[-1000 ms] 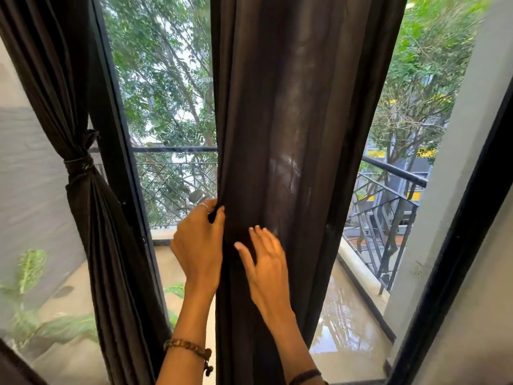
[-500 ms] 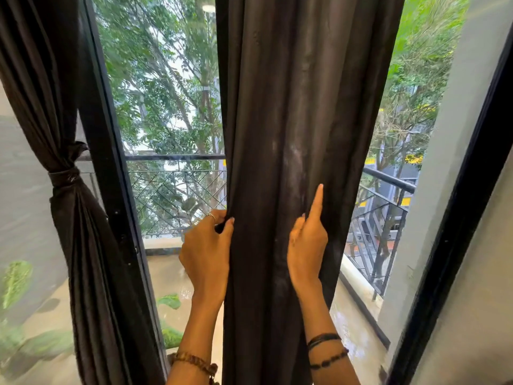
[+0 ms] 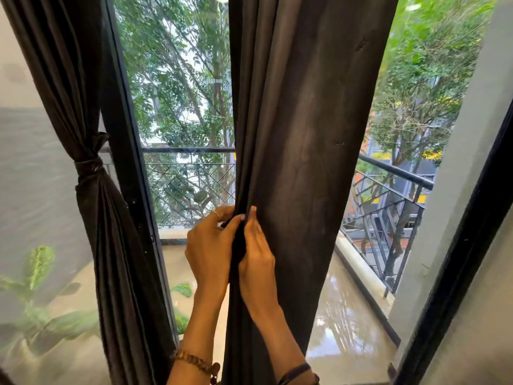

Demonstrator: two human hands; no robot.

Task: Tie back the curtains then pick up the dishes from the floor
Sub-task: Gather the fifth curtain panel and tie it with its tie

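A dark brown curtain hangs loose down the middle of the window. My left hand grips its left edge at waist height, fingers curled round the gathered folds. My right hand lies right beside it on the same edge, fingers pressed into the folds with the tips pointing up. A second dark curtain at the left is tied back with a band. No dishes are in view.
A black window frame post stands between the two curtains. Behind the glass lie a wet balcony floor, a black metal railing and trees. A grey wall and black frame close the right side.
My right hand has moved left across the curtain's front, from its right part to the left edge next to my left hand. The left hand kept its grip.
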